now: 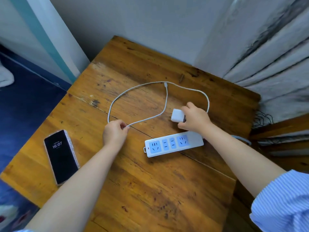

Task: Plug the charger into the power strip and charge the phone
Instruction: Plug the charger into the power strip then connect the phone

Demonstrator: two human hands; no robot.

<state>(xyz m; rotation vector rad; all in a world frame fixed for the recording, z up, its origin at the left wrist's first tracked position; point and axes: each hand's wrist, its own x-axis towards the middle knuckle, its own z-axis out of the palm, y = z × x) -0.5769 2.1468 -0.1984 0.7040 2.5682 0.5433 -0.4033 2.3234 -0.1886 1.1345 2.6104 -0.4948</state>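
Right hand gripping charger, left hand pinching cable

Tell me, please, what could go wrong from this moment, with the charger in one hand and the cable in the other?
1. The cable lies in a wide loop that crosses itself; pulling it with the left hand may tangle it.
2. The free connector lies far from the phone, so a pull could drag it off the table.
3. The right hand covers the charger, so its prongs may miss the power strip.

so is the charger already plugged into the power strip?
No, the charger is held in the right hand above the table, apart from the power strip, whose sockets are all empty.
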